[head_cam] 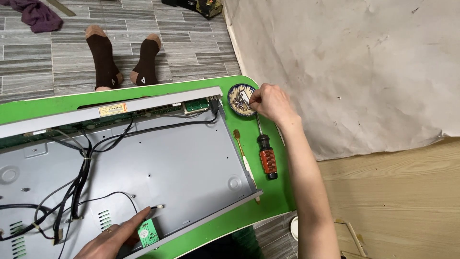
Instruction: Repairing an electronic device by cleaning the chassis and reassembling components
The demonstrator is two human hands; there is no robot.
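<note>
While in dish (234, 92), fingers (252, 100) on screws (239, 100)

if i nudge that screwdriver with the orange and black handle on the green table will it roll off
The screwdriver is probably stiff and handle-heavy. Its rounded handle could roll sideways on the smooth green table, whose curved edge is close. The right hand beside the small dish hides its tip, so how that end sits is unclear.

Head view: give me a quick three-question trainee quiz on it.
1. True or false: the right hand reaches into the small dish.
2. What lies on the green table just below that dish? A) red-handled screwdriver B) hammer C) pliers
3. Which thing does the left hand touch inside the open grey chassis?

Key: 1 true; 2 A; 3 the small green circuit board.
</note>
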